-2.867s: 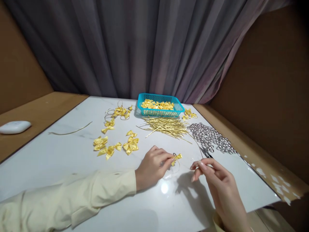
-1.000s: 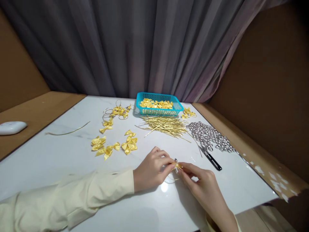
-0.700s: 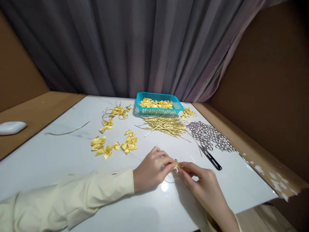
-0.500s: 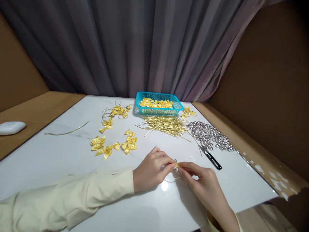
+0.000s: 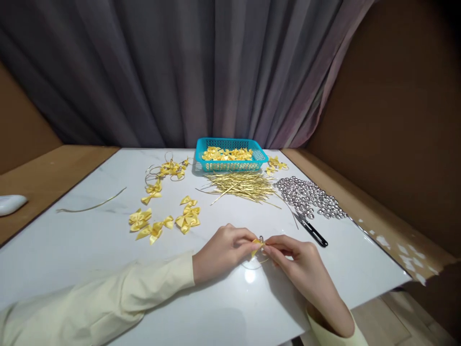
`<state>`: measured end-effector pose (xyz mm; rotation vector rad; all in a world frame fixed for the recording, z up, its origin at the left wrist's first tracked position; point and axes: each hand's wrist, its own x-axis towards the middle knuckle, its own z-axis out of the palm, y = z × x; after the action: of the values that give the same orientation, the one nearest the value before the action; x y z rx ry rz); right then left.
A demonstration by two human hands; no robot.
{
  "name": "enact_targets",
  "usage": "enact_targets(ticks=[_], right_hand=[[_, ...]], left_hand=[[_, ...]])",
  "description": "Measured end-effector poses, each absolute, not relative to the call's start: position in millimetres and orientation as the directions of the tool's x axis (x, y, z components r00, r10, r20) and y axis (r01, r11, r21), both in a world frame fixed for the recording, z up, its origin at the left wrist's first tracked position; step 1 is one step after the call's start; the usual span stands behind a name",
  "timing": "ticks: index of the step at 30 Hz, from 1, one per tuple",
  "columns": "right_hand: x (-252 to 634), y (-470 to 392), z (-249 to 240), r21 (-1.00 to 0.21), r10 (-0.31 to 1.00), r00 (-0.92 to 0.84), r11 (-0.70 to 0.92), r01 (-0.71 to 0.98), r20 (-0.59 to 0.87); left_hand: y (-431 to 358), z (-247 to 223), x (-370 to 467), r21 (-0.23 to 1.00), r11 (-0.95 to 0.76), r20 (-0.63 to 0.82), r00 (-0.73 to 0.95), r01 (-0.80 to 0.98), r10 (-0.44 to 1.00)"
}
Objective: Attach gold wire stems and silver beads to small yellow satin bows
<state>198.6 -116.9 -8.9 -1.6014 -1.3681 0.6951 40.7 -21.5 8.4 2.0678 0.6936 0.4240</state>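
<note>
My left hand (image 5: 223,251) and my right hand (image 5: 301,264) meet fingertip to fingertip over the white tabletop (image 5: 108,250), both pinching one small yellow bow (image 5: 258,243) with a silver bell on top. A thin gold wire loop (image 5: 252,263) hangs from the bow onto the table under my fingers. Black-handled scissors (image 5: 312,230) lie just right of my right hand.
Several loose yellow bows (image 5: 187,217) lie to the left, with more bows on gold loops (image 5: 169,168) behind them. A blue basket (image 5: 230,154) of bows stands at the back. Gold wires (image 5: 241,185) and silver bells (image 5: 309,197) lie in front of it. A white device (image 5: 9,203) sits far left.
My right hand came from the right to the bow and now pinches it together with my left hand. The scissors it hid now lie in plain sight. The view shifted slightly.
</note>
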Motion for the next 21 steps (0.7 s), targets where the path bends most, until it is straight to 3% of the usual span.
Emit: enact_targets(ticks=[4,12,18,21], right_hand=[[200.2,-115.6,-7.1,-0.879,0.963,0.224,0.025,0.477,0.148],[202.5,-116.9,-5.1,-0.921,0.946,0.281,0.042,0.388,0.161],[200.6,-123.5,-1.1,-0.857,0.804,0.434,0.171,0.486,0.406],[191.9,-128.3,0.9,-0.866,0.781,0.456,0.206,0.455,0.425]], left_hand=[[-19.1,5.1,41.4,0.914,-0.289,-0.054,0.790,0.285,0.610],[-18.9,13.4,45.1,0.897,-0.306,-0.037,0.743,0.320,0.668],[-18.4,11.7,44.9,0.810,-0.462,0.101,0.689,0.362,0.718],[-19.5,10.0,44.4,0.764,-0.519,0.145,0.683,0.383,0.716]])
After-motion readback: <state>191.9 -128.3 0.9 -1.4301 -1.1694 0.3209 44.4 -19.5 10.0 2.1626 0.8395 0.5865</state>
